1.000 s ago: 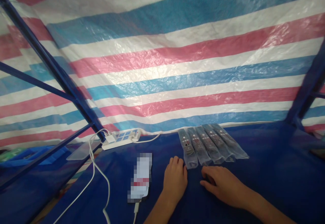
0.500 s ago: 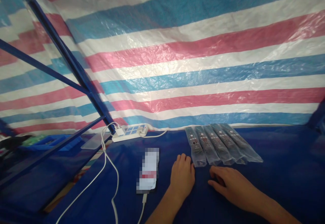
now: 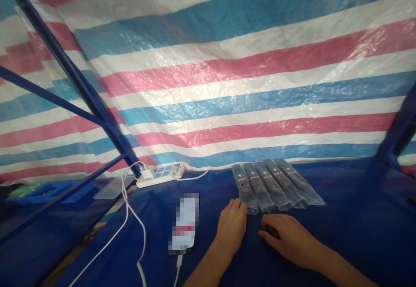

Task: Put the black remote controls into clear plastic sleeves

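Note:
Several dark remote controls in clear plastic bags [image 3: 267, 181] lie side by side on the blue table [image 3: 351, 226]. My left hand [image 3: 232, 224] rests palm down on the table, its fingertips near the lower end of the leftmost bag; the fingers lie fairly flat, with nothing seen in them. My right hand [image 3: 284, 235] lies on its side just below the bags, fingers curled loosely and thumb apart, holding nothing. To the left of my left hand is a phone [image 3: 186, 222] with a blurred screen and a white cable plugged in.
A white power strip [image 3: 160, 174] with plugs and cables sits at the table's back left. Blue metal frame bars [image 3: 74, 70] stand at the left. Beyond them is a blue tray [image 3: 55, 191]. Striped sheeting [image 3: 243, 92] hangs behind the table.
The whole view has shifted slightly, so the table items and both hands appear a little further left. The hands keep nearly the same pose beside the bags.

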`<move>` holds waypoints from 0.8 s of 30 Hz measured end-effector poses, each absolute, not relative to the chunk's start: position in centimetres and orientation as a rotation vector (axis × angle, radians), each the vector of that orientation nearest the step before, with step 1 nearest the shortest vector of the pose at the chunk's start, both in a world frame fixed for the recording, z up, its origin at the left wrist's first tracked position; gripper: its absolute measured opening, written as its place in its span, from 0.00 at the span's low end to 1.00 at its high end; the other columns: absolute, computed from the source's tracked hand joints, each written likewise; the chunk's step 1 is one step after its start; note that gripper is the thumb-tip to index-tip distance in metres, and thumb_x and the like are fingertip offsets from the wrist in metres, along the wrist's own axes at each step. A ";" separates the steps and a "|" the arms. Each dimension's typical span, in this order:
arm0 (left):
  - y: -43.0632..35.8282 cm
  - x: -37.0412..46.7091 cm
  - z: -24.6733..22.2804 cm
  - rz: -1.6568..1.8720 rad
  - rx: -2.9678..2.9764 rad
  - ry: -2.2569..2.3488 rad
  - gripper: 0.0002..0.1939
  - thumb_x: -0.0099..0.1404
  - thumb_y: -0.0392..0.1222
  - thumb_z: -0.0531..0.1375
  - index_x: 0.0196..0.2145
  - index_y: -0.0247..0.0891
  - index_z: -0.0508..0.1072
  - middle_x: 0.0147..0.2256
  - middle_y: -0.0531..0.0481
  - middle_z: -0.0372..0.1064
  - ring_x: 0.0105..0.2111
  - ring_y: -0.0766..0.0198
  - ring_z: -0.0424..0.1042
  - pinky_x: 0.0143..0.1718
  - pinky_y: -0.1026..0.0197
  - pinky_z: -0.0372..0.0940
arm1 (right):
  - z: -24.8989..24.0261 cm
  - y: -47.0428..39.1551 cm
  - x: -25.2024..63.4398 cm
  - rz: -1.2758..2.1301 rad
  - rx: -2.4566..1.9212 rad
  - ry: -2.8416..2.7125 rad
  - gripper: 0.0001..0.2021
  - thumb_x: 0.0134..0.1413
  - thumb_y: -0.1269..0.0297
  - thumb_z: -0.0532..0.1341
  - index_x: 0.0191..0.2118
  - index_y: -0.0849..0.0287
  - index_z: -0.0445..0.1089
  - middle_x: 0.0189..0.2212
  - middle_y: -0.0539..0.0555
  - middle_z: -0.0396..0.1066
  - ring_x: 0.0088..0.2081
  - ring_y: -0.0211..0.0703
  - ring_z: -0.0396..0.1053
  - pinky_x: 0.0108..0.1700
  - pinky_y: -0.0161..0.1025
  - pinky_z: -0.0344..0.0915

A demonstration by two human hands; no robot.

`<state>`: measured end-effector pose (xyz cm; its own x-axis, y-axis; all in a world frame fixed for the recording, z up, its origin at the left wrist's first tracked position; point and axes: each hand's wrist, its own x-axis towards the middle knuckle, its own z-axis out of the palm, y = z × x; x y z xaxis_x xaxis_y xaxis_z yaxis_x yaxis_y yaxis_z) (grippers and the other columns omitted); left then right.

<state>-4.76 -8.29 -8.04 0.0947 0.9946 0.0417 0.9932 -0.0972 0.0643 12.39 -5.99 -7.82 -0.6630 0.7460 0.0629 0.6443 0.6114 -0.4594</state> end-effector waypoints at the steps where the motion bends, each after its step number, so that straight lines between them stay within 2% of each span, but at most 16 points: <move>1: -8.3 -4.8 -8.0 0.079 2.316 2.099 0.15 0.66 0.30 0.46 0.41 0.39 0.70 0.42 0.49 0.68 0.45 0.61 0.66 0.45 0.60 0.64 | -7.8 -6.0 12.4 0.588 -1.136 -2.586 0.08 0.57 0.64 0.57 0.27 0.56 0.65 0.24 0.48 0.70 0.26 0.39 0.66 0.28 0.35 0.52; 7: -9.4 -4.4 -7.3 -0.020 2.275 2.115 0.15 0.64 0.30 0.47 0.40 0.38 0.70 0.41 0.47 0.69 0.44 0.59 0.68 0.41 0.60 0.66 | -7.5 -6.0 12.5 0.504 -1.155 -2.535 0.09 0.58 0.63 0.56 0.26 0.56 0.65 0.23 0.48 0.70 0.26 0.39 0.66 0.28 0.35 0.52; 12: -12.4 -3.2 -7.0 0.045 2.226 2.047 0.13 0.63 0.32 0.49 0.40 0.39 0.71 0.41 0.47 0.70 0.43 0.57 0.69 0.39 0.59 0.65 | -7.7 -5.9 12.5 0.441 -1.210 -2.473 0.10 0.59 0.63 0.54 0.27 0.56 0.65 0.23 0.49 0.71 0.25 0.40 0.67 0.28 0.35 0.52; 16: -13.8 -3.5 -5.9 0.359 2.225 1.703 0.08 0.63 0.41 0.54 0.37 0.43 0.72 0.36 0.53 0.72 0.36 0.63 0.71 0.35 0.63 0.64 | -7.4 -5.8 12.6 0.462 -1.218 -2.411 0.12 0.60 0.61 0.52 0.28 0.55 0.65 0.24 0.49 0.72 0.27 0.41 0.70 0.29 0.35 0.54; 18: -12.7 -4.5 -5.2 0.617 2.137 1.725 0.09 0.65 0.44 0.53 0.37 0.44 0.73 0.34 0.53 0.72 0.33 0.65 0.70 0.36 0.64 0.63 | -7.2 -5.7 12.7 0.457 -1.226 -2.381 0.13 0.61 0.59 0.51 0.28 0.55 0.66 0.24 0.49 0.73 0.27 0.42 0.71 0.29 0.35 0.55; 20: -10.3 -5.8 -4.7 0.809 2.014 1.930 0.13 0.67 0.45 0.50 0.41 0.41 0.72 0.38 0.49 0.72 0.37 0.64 0.70 0.43 0.62 0.63 | -7.0 -5.6 12.9 0.426 -1.249 -2.381 0.14 0.61 0.58 0.51 0.27 0.55 0.66 0.23 0.50 0.73 0.27 0.42 0.71 0.29 0.35 0.54; 22: -7.3 -7.2 -4.8 0.727 1.845 2.197 0.17 0.67 0.43 0.51 0.50 0.36 0.69 0.48 0.43 0.69 0.46 0.60 0.68 0.51 0.60 0.60 | -7.0 -5.4 13.1 0.387 -1.279 -2.410 0.16 0.61 0.58 0.51 0.24 0.55 0.65 0.23 0.51 0.73 0.27 0.43 0.71 0.27 0.35 0.53; 24: -4.2 -8.4 -5.3 0.659 1.755 2.269 0.19 0.66 0.42 0.53 0.51 0.30 0.69 0.51 0.37 0.67 0.50 0.56 0.67 0.51 0.58 0.60 | -7.1 -5.3 13.3 0.355 -1.286 -2.436 0.17 0.60 0.57 0.51 0.23 0.55 0.65 0.22 0.51 0.73 0.26 0.43 0.71 0.27 0.36 0.52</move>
